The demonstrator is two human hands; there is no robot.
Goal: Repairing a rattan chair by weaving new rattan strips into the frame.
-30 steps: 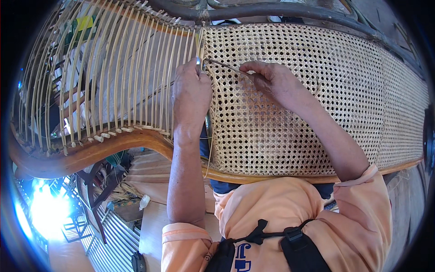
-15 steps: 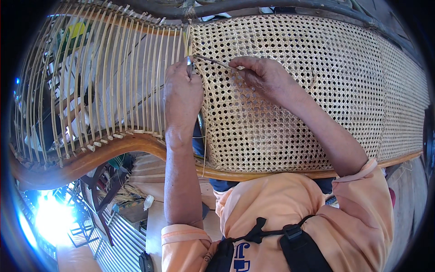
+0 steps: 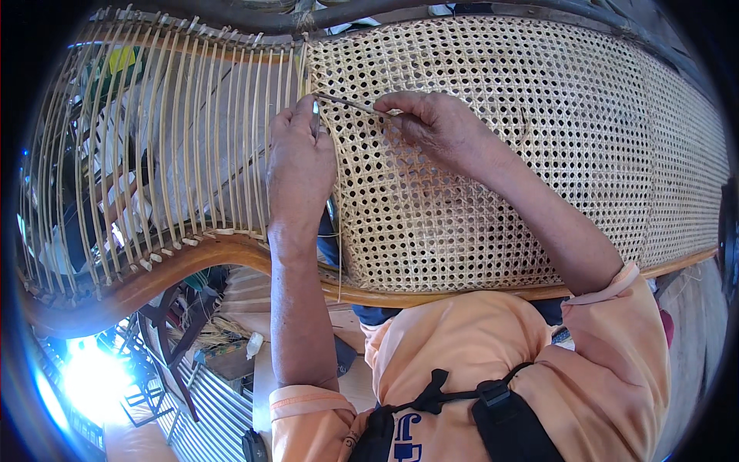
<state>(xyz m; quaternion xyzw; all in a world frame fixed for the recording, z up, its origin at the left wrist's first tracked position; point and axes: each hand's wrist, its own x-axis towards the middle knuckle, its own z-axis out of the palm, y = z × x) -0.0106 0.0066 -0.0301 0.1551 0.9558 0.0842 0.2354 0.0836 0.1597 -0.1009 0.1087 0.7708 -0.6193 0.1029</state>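
A woven cane panel [image 3: 493, 177] with open holes spans the middle and right of a curved wooden frame [image 3: 231, 250]. My right hand [image 3: 439, 127] pinches one end of a thin dark rod [image 3: 346, 101] above the panel. The rod's other end reaches the fingertips of my left hand [image 3: 302, 154], at the weave's left edge. A small shiny metal piece [image 3: 315, 110] shows among the left fingers; its kind is unclear. My left fingers are closed, and their tips are partly hidden. A loose cane strand [image 3: 339, 269] hangs beside my left wrist.
Parallel cane strands [image 3: 173, 138] stretch across the frame's left part, fixed along both rails. A dark curved rail [image 3: 385, 13] runs along the far side. Below left are dark wooden furniture [image 3: 173, 331], cane scraps [image 3: 223, 327] and a bright glare [image 3: 96, 377].
The cane frame and both hands appear slightly farther left in the picture. The rod is still pinched in my right hand, its other end at my left fingertips.
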